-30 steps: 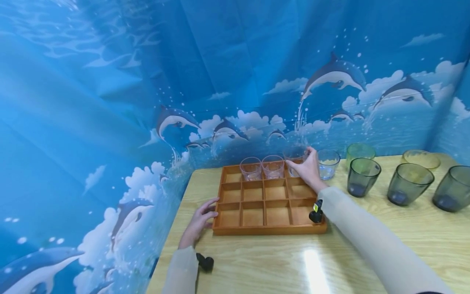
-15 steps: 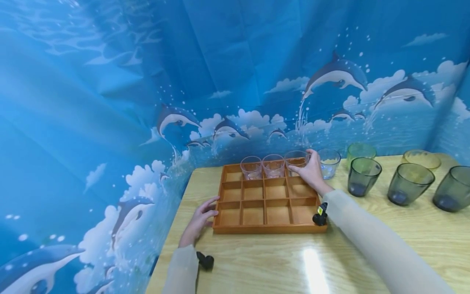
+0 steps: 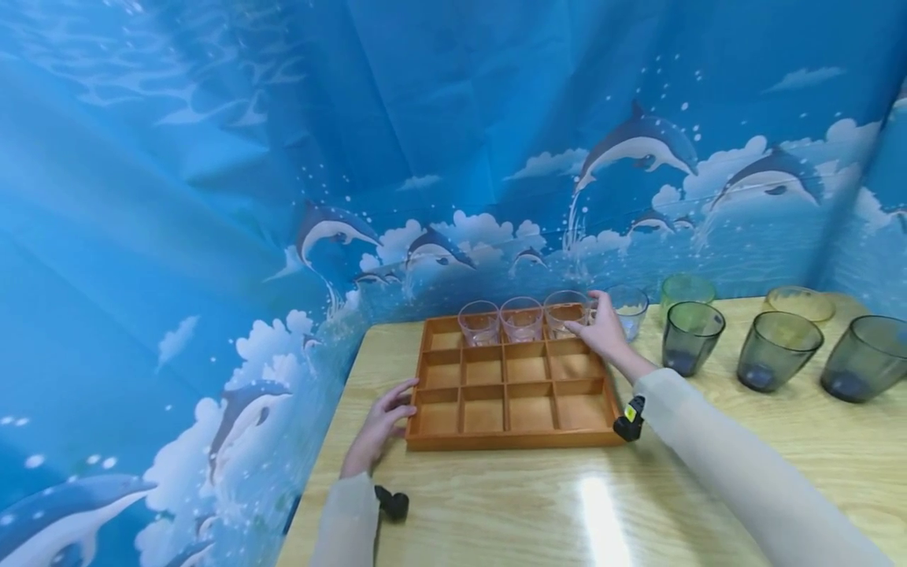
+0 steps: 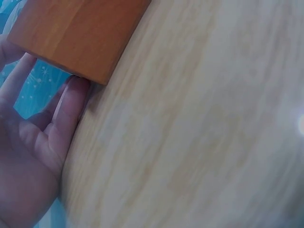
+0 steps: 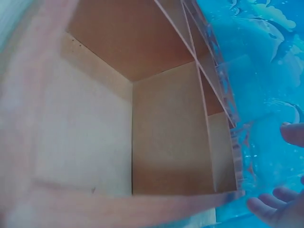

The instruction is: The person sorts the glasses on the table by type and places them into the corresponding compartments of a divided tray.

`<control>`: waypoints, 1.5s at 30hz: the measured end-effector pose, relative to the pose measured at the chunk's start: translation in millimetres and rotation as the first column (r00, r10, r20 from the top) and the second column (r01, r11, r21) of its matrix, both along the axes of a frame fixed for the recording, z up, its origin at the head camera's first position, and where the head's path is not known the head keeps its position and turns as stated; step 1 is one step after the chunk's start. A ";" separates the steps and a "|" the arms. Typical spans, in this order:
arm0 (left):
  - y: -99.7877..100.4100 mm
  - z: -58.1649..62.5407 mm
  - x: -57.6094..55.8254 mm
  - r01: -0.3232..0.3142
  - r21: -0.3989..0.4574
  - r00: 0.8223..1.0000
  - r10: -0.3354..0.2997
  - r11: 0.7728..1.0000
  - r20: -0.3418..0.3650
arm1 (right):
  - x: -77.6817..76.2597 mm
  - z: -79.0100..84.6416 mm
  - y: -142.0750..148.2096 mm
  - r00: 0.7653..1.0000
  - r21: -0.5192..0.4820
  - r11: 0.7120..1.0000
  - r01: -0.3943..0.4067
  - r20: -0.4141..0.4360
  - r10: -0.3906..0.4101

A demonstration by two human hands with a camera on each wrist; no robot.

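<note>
A wooden compartment box (image 3: pixel 517 439) lies on the table with clear drinking glasses in its back row. Two pinkish glasses (image 3: pixel 479 323) (image 3: pixel 522 320) stand left of a third clear glass (image 3: pixel 564 311), which is in the back right compartment. My right hand (image 3: pixel 606 331) is at this third glass's right side, thumb and fingers spread apart. In the right wrist view its fingers (image 5: pixel 273 204) are parted, with nothing gripped between them. My left hand (image 3: pixel 379 425) rests against the box's left side, fingers extended; the left wrist view shows fingertips at the box's corner (image 4: pixel 80 42).
Right of the box stands another clear glass (image 3: pixel 627 311). Farther right are a green glass (image 3: pixel 686 293), an amber one (image 3: pixel 801 303) and several grey glasses (image 3: pixel 693 337) on the wooden table (image 3: pixel 496 504). A blue dolphin-print curtain (image 3: pixel 439 142) hangs behind.
The third glass has come down into the back right compartment. My right hand has loosened from it and shifted slightly right. The left hand stays at the box's side.
</note>
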State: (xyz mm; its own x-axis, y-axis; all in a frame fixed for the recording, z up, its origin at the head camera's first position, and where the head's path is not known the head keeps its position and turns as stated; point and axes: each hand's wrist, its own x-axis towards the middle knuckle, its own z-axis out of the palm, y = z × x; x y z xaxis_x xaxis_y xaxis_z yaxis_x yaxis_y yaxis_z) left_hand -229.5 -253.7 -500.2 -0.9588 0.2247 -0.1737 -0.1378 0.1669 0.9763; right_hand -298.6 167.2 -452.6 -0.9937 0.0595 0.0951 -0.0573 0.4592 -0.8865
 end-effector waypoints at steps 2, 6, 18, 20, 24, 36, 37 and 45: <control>-0.7 -0.4 0.1 -0.005 -0.005 1.000 0.005 1.000 0.000 | 2.4 0.9 2.0 1.000 -0.010 1.000 -0.005 0.005 0.005; -1.3 -0.6 0.3 -0.006 -0.009 1.000 0.006 1.000 0.004 | 8.4 2.8 5.1 1.000 -0.020 1.000 -0.008 0.004 0.008; -1.4 0.6 2.2 0.001 -0.003 1.000 -0.001 1.000 0.005 | 28.0 5.9 14.3 0.996 -0.073 0.996 -0.041 -0.076 0.035; -1.8 0.6 2.1 -0.006 0.000 1.000 0.006 1.000 0.008 | 32.1 5.6 15.1 0.993 -0.054 0.998 -0.037 -0.115 0.030; -1.2 -0.1 1.1 -0.003 0.000 1.000 0.003 1.000 -0.001 | 39.7 0.8 18.5 0.979 -0.026 1.000 -0.003 -0.205 -0.003; -3.1 -11.4 -2.2 -0.006 0.009 1.000 0.006 1.000 -0.015 | 65.2 -6.8 29.2 0.951 -0.012 0.999 0.041 -0.307 -0.043; -3.8 -14.7 -3.9 -0.015 0.005 1.000 0.016 1.000 -0.016 | 68.1 -6.2 29.8 0.948 -0.014 0.999 0.043 -0.314 -0.045; -5.6 -27.3 -8.8 -0.038 0.001 0.998 0.038 0.999 -0.053 | 99.6 -2.4 34.6 0.923 -0.098 0.992 0.078 -0.370 -0.109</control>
State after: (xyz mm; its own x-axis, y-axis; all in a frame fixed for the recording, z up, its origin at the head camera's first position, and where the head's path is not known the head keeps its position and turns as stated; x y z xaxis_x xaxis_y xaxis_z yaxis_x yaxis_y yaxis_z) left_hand -238.2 -259.3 -527.4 -0.9745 0.1883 -0.1221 -0.0916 0.1630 0.9824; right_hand -199.0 201.9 -455.0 -0.8762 0.1729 0.4499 -0.3523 0.4075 -0.8426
